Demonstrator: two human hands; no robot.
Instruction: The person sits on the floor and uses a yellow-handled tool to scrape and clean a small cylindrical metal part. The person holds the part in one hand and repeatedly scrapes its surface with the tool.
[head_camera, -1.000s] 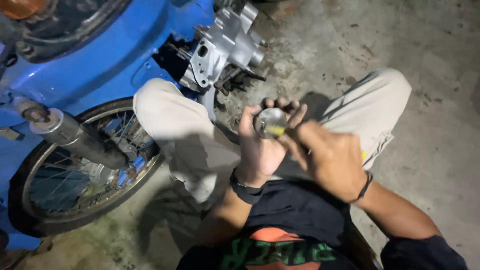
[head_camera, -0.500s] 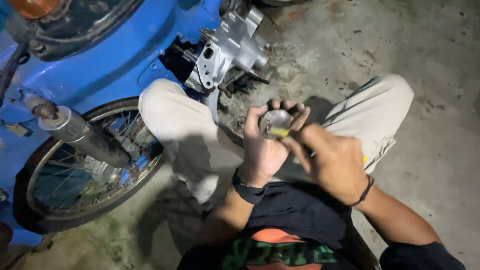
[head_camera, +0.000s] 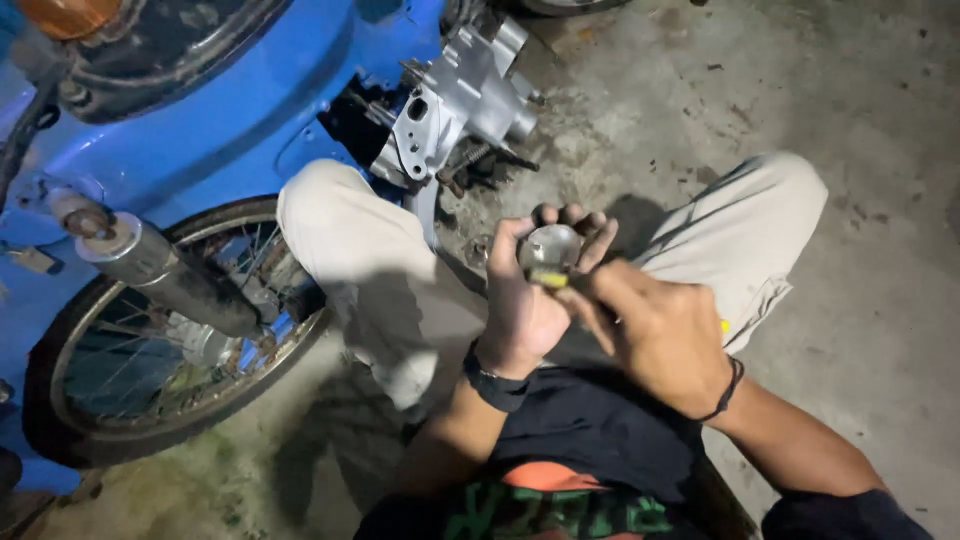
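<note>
Here the left hand curls around a round metal part, fingers wrapped behind it, its flat face turned up toward the camera. The right hand is closed on a yellow-tipped tool, whose tip touches the part's lower edge. Both hands sit between the knees. Beyond the left hand, a grey engine casing juts from a blue motorbike. Left of the left forearm stands a spoked wheel on the concrete floor.
</note>
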